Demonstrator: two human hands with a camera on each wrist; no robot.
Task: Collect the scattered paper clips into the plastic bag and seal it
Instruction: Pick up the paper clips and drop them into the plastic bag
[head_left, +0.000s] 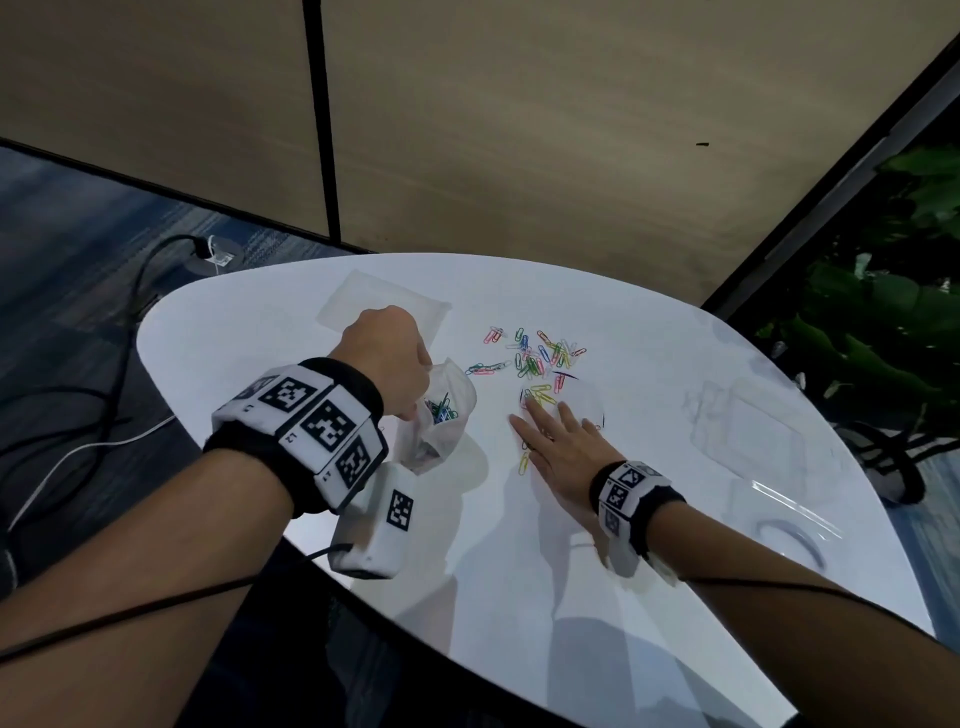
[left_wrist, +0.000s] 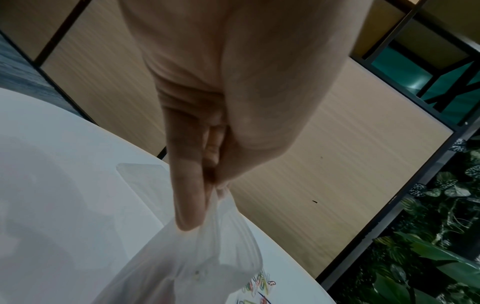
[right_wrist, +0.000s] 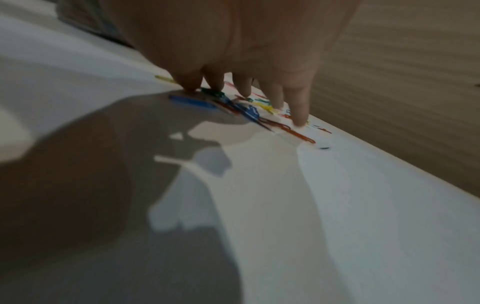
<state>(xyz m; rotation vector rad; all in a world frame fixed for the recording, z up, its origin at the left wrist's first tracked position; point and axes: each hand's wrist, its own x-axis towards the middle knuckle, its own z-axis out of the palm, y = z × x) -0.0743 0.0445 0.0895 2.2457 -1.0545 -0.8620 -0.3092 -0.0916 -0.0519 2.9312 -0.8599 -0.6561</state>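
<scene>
My left hand (head_left: 387, 358) pinches the rim of a clear plastic bag (head_left: 441, 415) and holds it up over the white table (head_left: 519, 571); several coloured clips lie inside it. The left wrist view shows my fingers (left_wrist: 187, 195) gathered on the bag (left_wrist: 207, 257). Scattered coloured paper clips (head_left: 540, 353) lie in the middle of the table. My right hand (head_left: 558, 441) lies flat with straight fingers on the nearest clips. In the right wrist view its fingertips (right_wrist: 298, 121) press on blue, red and yellow paper clips (right_wrist: 249, 111).
A second flat clear bag (head_left: 384, 306) lies on the table behind my left hand. More clear plastic pieces (head_left: 743, 421) lie at the right side. A tan partition wall (head_left: 571, 130) stands behind, plants (head_left: 883, 322) at the right, cables (head_left: 104, 364) on the floor at the left.
</scene>
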